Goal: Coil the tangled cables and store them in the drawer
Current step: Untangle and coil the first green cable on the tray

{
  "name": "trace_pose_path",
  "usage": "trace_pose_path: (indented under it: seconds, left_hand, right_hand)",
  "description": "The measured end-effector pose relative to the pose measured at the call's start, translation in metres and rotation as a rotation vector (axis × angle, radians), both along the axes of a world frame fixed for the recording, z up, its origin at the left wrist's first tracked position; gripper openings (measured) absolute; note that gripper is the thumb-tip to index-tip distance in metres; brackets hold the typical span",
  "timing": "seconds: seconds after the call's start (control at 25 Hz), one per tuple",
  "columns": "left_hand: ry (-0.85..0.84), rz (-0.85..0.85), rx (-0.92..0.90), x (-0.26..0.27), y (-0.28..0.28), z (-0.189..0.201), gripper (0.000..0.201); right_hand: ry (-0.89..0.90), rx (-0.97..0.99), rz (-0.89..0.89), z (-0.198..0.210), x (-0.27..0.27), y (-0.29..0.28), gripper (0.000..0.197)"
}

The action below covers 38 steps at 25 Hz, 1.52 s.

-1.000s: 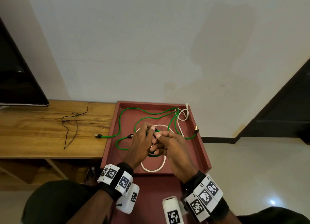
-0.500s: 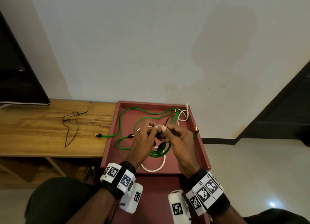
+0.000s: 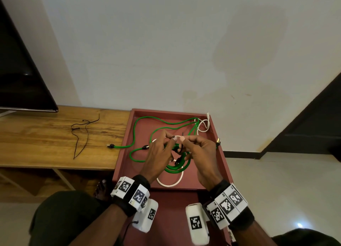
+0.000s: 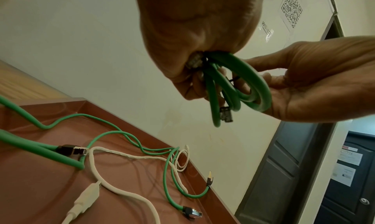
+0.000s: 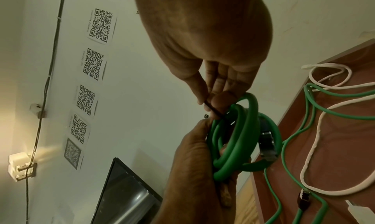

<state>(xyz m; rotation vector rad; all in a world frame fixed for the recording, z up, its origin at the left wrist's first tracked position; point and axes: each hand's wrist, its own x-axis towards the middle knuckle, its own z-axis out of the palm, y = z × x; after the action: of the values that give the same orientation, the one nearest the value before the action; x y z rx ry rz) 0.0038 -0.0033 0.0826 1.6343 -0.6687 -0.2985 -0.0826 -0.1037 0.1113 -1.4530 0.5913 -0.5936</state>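
- Head view: left hand and right hand meet above the open red-brown drawer; between them hangs a coiled green ethernet cable, lifted off the drawer floor. A loose green cable and a white cable lie in the drawer, one green end trailing onto the wooden counter, where thin black ties lie near a dark screen
- Left wrist view: the left hand's grip is closed on the top of the green coil, fingers curled round the bunched loops; the right hand cups the coil's far side. A black plug dangles from the coil
- Right wrist view: right hand's thumb and fingers pinch a thin black cable tie at the coil's top edge; the left hand grips the loops from below
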Motion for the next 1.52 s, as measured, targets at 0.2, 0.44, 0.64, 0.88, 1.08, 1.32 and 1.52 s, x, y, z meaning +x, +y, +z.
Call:
trace_pose_path:
  seconds: [0.2,0.44,0.64,0.88,1.08,1.32,1.52]
  left_hand:
    - [-0.002,-0.021,-0.020,-0.002,0.001,0.001,0.014]
    - [-0.028,-0.059,-0.025,-0.001,0.002,0.000,0.012]
    - [-0.055,-0.084,0.002,0.003,0.001,-0.001,0.013]
    - [-0.099,-0.142,0.066,0.001,0.002,0.000,0.012]
    - [-0.086,-0.178,0.084,-0.001,0.004,0.006,0.012]
    - [-0.051,-0.248,0.094,-0.004,0.003,0.005,0.012]
    - [-0.155,-0.290,0.137,0.000,-0.002,-0.003,0.011]
  right_hand:
    - [0.105,-0.052,0.044,0.007,0.002,-0.001,0.013]
    - [0.155,-0.044,0.095,0.018,0.003,-0.002,0.019]
    - [0.173,0.003,0.113,0.018,0.005,-0.006,0.012]
    - [0.149,0.020,0.101,0.014,0.002,-0.008,0.013]
    - [0.094,0.035,0.080,0.007,0.007,-0.014,0.021]
    - [0.228,-0.036,0.112,0.010,0.012,-0.029,0.017]
    - [0.245,0.030,0.106,0.003,0.017,-0.034,0.021]
